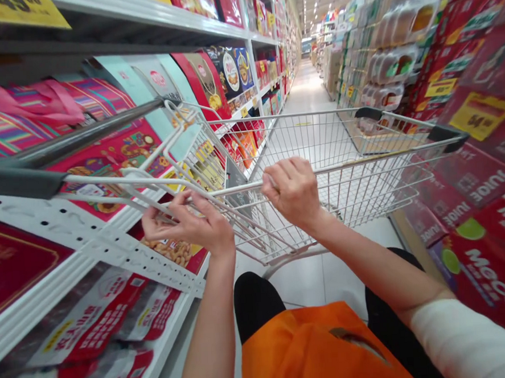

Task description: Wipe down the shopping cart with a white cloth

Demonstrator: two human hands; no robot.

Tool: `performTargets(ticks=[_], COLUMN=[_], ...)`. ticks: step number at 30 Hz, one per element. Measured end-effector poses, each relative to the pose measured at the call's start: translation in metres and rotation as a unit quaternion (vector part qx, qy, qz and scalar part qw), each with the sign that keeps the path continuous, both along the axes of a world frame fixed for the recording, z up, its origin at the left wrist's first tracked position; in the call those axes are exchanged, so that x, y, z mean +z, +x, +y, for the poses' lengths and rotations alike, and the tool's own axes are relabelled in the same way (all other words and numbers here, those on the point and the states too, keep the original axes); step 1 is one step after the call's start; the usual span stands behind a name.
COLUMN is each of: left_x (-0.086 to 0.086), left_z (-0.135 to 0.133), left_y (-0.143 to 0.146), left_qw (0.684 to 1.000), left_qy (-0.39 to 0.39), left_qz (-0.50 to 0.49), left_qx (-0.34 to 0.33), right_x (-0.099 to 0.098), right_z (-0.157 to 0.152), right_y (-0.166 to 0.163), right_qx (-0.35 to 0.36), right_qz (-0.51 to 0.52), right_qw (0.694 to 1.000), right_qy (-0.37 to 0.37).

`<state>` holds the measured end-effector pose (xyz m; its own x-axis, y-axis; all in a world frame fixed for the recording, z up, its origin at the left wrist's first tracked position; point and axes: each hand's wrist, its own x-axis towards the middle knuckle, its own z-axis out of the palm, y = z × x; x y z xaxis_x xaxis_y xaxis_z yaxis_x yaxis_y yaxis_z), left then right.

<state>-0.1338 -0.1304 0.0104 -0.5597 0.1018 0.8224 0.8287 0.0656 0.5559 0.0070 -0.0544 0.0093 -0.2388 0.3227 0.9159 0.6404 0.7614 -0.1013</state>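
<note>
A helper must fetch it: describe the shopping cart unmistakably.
Look between the white shelving, left, and the red cartons, right. The cart stands before a person in orange, right hand closed on its rim. Open wire mesh sets it apart from the solid cartons.

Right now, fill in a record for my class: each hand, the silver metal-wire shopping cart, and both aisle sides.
Cart: dark-grey bar handle at picture's left
Right hand: closed on the near rim
Left hand: loosely curled at that rim
Left side: white metal shelving with packaged goods
Right side: stacked red boxes lettered Meco
</note>
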Motion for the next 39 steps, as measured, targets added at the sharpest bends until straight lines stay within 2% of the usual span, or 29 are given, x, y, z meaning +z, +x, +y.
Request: performTargets(ticks=[2, 5, 8, 12, 16, 19, 23, 26, 29, 35, 39], left_x=[0.000, -0.002, -0.004, -0.008, -0.012, -0.014, -0.014, -0.013, -0.012, -0.009, -0.009], left_z=[0.002, 0.007, 0.007, 0.005, 0.003, 0.003, 0.002, 0.003, 0.004, 0.002, 0.000], left_y=[0.000, -0.003, -0.007, -0.012, -0.015, -0.014, -0.007, 0.001, 0.007, 0.008, 0.004], left_qw=[0.998, 0.997, 0.997, 0.995, 0.995, 0.996, 0.997, 0.998, 0.997, 0.997, 0.996], left_qy=[0.032, 0.070, 0.063, 0.004, -0.004, -0.006, -0.015, 0.002, 0.025, 0.016, -0.008], left_qz=[0.023, -0.007, -0.015, 0.060, 0.059, 0.058, 0.049, 0.038, 0.029, 0.027, 0.031], left_qx=[0.040, 0.031, 0.046, 0.082, 0.085, 0.072, 0.057, 0.060, 0.062, 0.075, 0.084], right_x=[0.007, 0.016, 0.016, 0.002, -0.020, -0.035, -0.046, -0.043, -0.035, -0.015, -0.015], right_z=[-0.014, -0.030, -0.031, -0.008, 0.028, 0.051, 0.064, 0.056, 0.036, -0.016, -0.027], right_y=[-0.027, -0.060, -0.066, -0.032, 0.029, 0.070, 0.091, 0.076, 0.045, -0.032, -0.051], right_qx=[0.033, 0.072, 0.090, 0.073, 0.013, -0.042, -0.071, -0.106, -0.113, -0.033, 0.022], right_qz=[-0.018, -0.040, -0.061, -0.073, -0.039, 0.017, 0.094, 0.178, 0.216, 0.140, 0.069], right_qw=[0.999, 0.996, 0.993, 0.993, 0.998, 0.997, 0.991, 0.978, 0.970, 0.989, 0.997], right_qy=[0.004, 0.022, 0.052, 0.057, 0.037, 0.060, 0.069, 0.025, -0.011, -0.034, -0.007])
